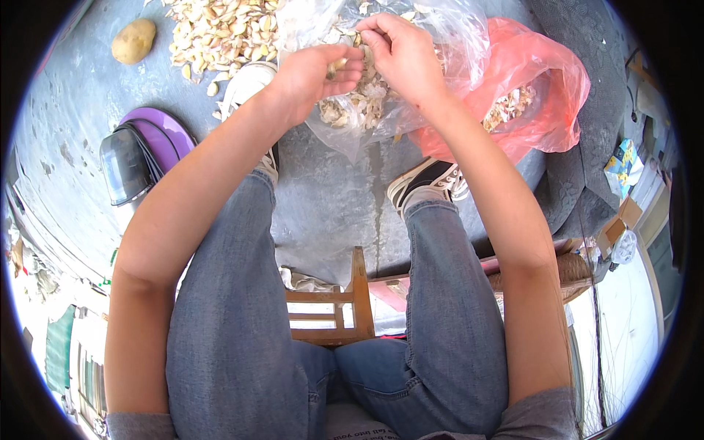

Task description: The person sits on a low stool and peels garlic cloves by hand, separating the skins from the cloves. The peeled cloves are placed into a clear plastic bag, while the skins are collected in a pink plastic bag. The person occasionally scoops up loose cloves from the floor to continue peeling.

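My left hand [313, 77] is turned partly palm up, with a garlic clove [336, 67] held against its curled fingers. Just to the right, my right hand [404, 55] has thumb and forefinger drawn together at a small piece of garlic [357, 39], whose exact form is too small to tell. Beneath both hands lies a clear plastic bag [459, 27] with papery garlic skins [363, 104] in it. A heap of loose garlic cloves [220, 33] spreads over the grey floor beyond my left hand.
A red plastic bag [550, 55] holding more skins lies at right. To the left are a potato [133, 41] and a purple object with a dark see-through part [159, 137]. My shoes [426, 179] flank the bags. A wooden chair frame [360, 297] shows between my legs.
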A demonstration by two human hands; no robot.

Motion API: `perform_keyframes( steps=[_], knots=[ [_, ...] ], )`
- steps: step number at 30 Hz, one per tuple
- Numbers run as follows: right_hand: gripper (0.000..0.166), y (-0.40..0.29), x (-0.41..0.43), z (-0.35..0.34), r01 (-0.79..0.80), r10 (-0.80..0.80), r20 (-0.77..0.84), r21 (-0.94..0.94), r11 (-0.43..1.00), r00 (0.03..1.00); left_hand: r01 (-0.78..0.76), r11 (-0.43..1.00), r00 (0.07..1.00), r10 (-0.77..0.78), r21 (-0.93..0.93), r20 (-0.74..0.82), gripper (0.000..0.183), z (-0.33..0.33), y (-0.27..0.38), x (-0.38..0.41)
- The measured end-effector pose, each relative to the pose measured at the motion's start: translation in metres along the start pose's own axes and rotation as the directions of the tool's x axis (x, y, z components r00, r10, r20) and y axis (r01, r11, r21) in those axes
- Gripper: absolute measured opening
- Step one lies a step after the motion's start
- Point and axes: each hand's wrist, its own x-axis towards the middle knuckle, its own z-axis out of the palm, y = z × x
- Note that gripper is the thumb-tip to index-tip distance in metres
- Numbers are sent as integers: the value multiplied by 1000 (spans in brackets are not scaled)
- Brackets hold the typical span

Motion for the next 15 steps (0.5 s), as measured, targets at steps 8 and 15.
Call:
perform_keyframes(
  steps=[8, 15],
  knots=[
    [19, 11, 13, 28, 20, 119, 218, -544, 839, 969, -61, 996, 982, 73, 73, -174, 27, -4, -11, 3],
    [15, 7, 8, 18, -82, 111, 88, -280, 956, 990, -44, 997, 982, 55, 66, -179, 31, -7, -6, 2]
  ],
)
